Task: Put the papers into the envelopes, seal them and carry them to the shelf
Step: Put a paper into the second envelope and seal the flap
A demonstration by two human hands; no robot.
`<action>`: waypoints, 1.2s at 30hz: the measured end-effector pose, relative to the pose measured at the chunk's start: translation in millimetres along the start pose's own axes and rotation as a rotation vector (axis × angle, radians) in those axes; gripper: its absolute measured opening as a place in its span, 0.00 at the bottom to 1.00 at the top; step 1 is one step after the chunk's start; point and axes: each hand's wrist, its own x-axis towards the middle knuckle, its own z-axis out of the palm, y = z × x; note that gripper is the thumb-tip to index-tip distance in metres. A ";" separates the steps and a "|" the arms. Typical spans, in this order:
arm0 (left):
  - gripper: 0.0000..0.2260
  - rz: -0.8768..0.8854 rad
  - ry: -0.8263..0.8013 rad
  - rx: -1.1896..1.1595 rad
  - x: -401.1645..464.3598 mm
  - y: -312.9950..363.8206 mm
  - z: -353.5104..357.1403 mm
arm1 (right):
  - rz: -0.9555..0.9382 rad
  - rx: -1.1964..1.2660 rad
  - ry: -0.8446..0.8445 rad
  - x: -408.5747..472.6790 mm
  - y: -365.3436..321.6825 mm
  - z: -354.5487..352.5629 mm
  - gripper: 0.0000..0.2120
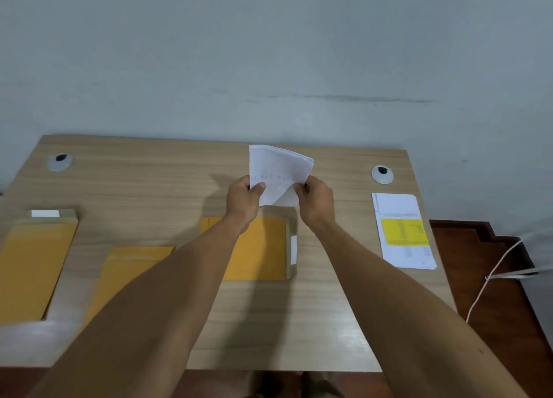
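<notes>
Both hands meet at the middle of the counter, each with a pinching grip on one folded sheaf of white papers (278, 173). The left hand (244, 198) has its thumb laid across the sheaf's lower left edge with the fingers behind it; the right hand (315, 200) nips the lower right edge the same way. The sheaf stands up off the surface, fanning toward twelve o'clock, its lower tip hanging between the two hands.

Directly below that tip — at six o'clock from the grip — lies the middle envelope (260, 248), orange and flat on the counter (299, 323). Its flap seems to be folded out on the right, where a pale strip shows, so its long axis looks to run left to right and its mouth to face three o'clock. That is what the coming move turns on, I'd judge: the papers point away from the opening and must be swung round to enter from the right, and the right hand is the nearer one to that mouth.

Further out, a second envelope (131, 266) sits at about eight o'clock, partly under the left forearm, and a third envelope (33, 263) lies at nine o'clock near the counter's left edge. At three o'clock a stack of printed sheets (404, 233) with a yellow page waits — well apart from the hands.
</notes>
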 end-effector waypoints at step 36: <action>0.16 -0.113 -0.518 0.335 -45.0 4.3 -49.1 | 0.173 0.047 -0.426 2.4 -9.2 -72.0 0.28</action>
